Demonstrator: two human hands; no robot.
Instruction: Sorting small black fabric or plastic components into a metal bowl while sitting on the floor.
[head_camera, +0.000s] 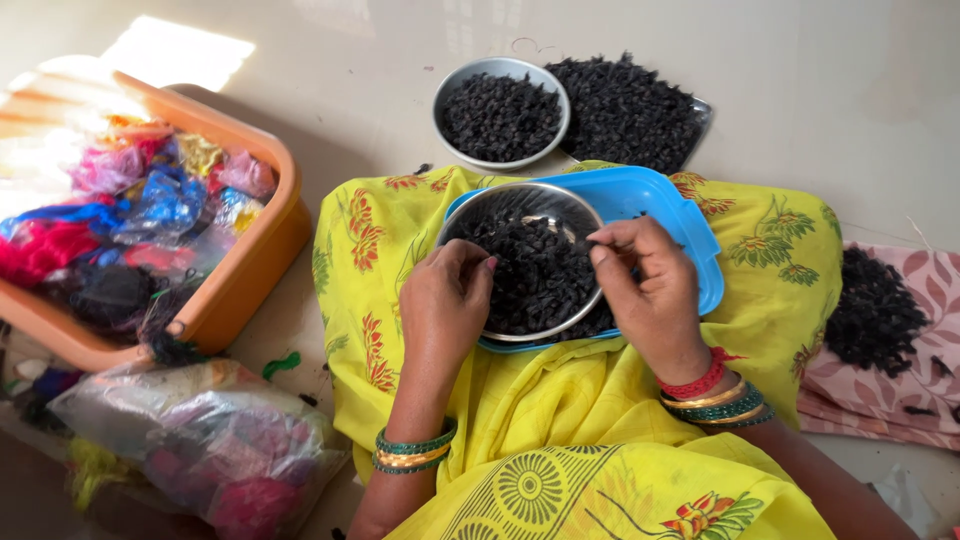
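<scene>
Steel bowl (575, 213) on lap — left hand (445, 300) curled over its black pieces (535, 275); right hand (645, 290) pinching one, apparently mid-sorting.

We note a pale floor (820, 90) bearing an orange tub (250, 270), a steel bowl (500, 112), a dark-piece heap (628, 110), a plastic bag (215, 440) and pink patterned cloth (900, 390).

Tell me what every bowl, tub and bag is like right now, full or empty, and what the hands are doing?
Steel bowl on the lap: part full of black bits.
Blue tray: on the lap, under that bowl.
Steel bowl on the floor: full of black bits.
Orange tub: full of coloured bags.
Clear plastic bag: stuffed, lying down.
Left hand: fingers curled over the bowl.
Right hand: pinching a black bit.
</scene>
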